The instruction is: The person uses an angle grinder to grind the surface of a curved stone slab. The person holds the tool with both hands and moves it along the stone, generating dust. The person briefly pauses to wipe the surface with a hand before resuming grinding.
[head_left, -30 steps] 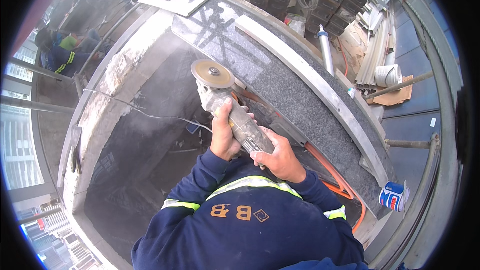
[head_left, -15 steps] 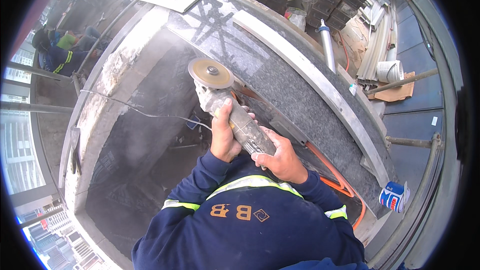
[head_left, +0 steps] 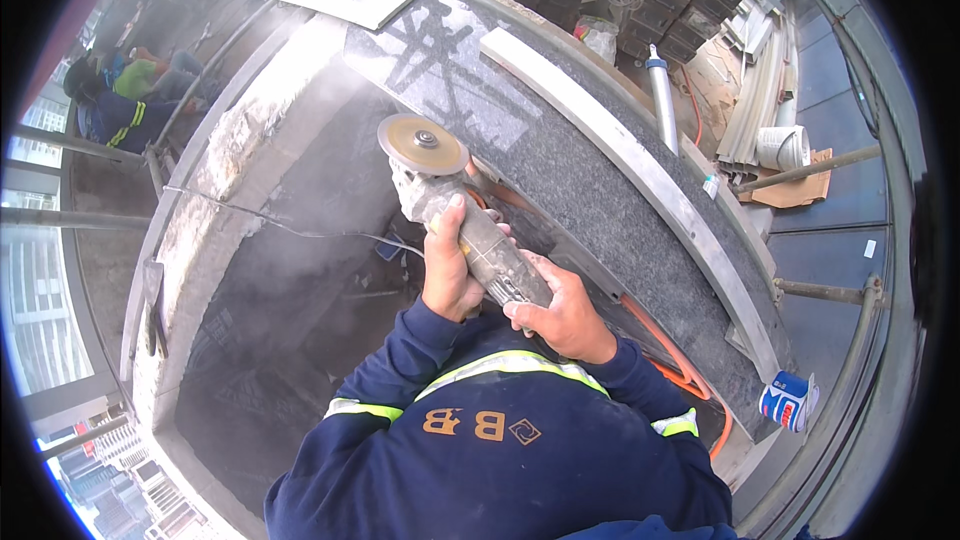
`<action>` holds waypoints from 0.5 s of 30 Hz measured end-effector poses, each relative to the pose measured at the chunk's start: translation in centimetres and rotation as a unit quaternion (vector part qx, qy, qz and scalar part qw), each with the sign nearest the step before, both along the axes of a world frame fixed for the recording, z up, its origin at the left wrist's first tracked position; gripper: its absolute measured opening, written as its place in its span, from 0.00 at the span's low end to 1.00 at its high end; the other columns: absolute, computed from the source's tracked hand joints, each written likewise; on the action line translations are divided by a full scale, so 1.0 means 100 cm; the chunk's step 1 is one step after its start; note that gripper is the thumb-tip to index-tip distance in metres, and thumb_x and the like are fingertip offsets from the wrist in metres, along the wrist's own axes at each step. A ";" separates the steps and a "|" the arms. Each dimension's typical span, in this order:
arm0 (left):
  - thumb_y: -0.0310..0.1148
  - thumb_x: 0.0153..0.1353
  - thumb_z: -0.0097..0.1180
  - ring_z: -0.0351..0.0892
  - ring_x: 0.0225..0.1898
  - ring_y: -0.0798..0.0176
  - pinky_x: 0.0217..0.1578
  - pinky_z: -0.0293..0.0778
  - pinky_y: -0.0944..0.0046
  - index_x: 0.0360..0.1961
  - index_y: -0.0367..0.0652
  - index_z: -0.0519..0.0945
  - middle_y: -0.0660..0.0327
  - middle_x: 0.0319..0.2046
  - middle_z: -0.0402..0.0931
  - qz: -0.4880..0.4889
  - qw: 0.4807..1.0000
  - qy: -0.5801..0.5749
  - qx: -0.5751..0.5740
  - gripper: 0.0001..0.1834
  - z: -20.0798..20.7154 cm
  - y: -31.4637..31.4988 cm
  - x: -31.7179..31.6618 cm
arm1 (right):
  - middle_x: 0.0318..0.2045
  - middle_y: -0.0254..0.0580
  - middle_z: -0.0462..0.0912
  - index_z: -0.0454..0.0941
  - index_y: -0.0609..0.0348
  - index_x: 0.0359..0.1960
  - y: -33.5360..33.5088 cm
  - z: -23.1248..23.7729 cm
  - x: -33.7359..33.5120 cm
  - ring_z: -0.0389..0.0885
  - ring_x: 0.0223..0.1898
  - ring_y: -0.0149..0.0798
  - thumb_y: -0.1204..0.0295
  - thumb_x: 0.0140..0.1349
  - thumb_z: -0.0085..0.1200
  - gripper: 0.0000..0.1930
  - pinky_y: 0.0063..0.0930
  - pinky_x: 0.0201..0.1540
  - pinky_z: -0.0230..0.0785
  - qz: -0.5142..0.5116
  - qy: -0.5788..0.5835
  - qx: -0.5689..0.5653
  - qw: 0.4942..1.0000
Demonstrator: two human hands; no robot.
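Note:
Both my hands hold a dusty angle grinder (head_left: 485,245) in front of my chest, tilted up and away from me. My left hand (head_left: 448,265) is wrapped round the body near the head, thumb along its side. My right hand (head_left: 565,310) grips the rear end. At the grinder's front sits a round tan disc (head_left: 423,144), facing up and clear of the stone; I cannot tell whether it spins. Beyond it lies a dark speckled stone slab (head_left: 590,190) with a long pale straight bar (head_left: 640,180) on top.
Dust hangs over the dark recess (head_left: 290,340) at my left, edged by a rough whitish ledge (head_left: 225,160). A thin cable (head_left: 300,230) crosses it. Orange hose (head_left: 680,370), a blue-and-white can (head_left: 787,400), a sealant gun (head_left: 662,95) and a white bucket (head_left: 783,147) are at right. People (head_left: 130,100) crouch far left.
The surroundings have shifted slightly to the right in the view. My hands and the grinder keep nearly the same place and hold.

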State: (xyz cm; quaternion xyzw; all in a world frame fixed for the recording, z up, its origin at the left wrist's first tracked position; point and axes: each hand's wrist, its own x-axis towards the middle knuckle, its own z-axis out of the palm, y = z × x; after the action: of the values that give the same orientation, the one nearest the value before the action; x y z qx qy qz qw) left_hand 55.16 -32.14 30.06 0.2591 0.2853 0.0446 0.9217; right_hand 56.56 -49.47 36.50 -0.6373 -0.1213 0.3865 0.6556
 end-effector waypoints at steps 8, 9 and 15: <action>0.56 0.68 0.60 0.83 0.41 0.55 0.44 0.84 0.49 0.54 0.41 0.73 0.55 0.43 0.78 -0.014 1.000 -0.027 -0.005 0.29 -0.004 0.018 0.007 | 0.38 0.41 0.83 0.66 0.73 0.69 0.015 -0.003 0.004 0.80 0.32 0.26 0.73 0.62 0.64 0.34 0.24 0.36 0.75 -0.007 0.000 0.004 1.000; 0.55 0.69 0.59 0.83 0.41 0.55 0.44 0.84 0.49 0.54 0.41 0.73 0.55 0.43 0.78 -0.016 1.000 -0.027 -0.006 0.28 -0.004 0.020 0.008 | 0.38 0.41 0.83 0.66 0.73 0.69 0.016 -0.004 0.005 0.80 0.32 0.27 0.73 0.62 0.64 0.34 0.24 0.36 0.75 -0.007 -0.003 0.004 1.000; 0.56 0.69 0.58 0.83 0.41 0.55 0.44 0.84 0.50 0.52 0.40 0.73 0.55 0.41 0.78 -0.029 0.999 -0.028 -0.012 0.28 -0.006 0.031 0.012 | 0.38 0.41 0.83 0.66 0.74 0.68 0.028 -0.003 0.007 0.80 0.31 0.27 0.72 0.62 0.64 0.34 0.23 0.35 0.75 -0.010 -0.011 0.008 1.000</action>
State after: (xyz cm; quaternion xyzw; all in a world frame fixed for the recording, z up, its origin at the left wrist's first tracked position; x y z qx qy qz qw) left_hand 56.35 -29.02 29.44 0.2548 0.2523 0.0220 0.9332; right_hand 57.30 -46.69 36.19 -0.6370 -0.1255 0.3723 0.6632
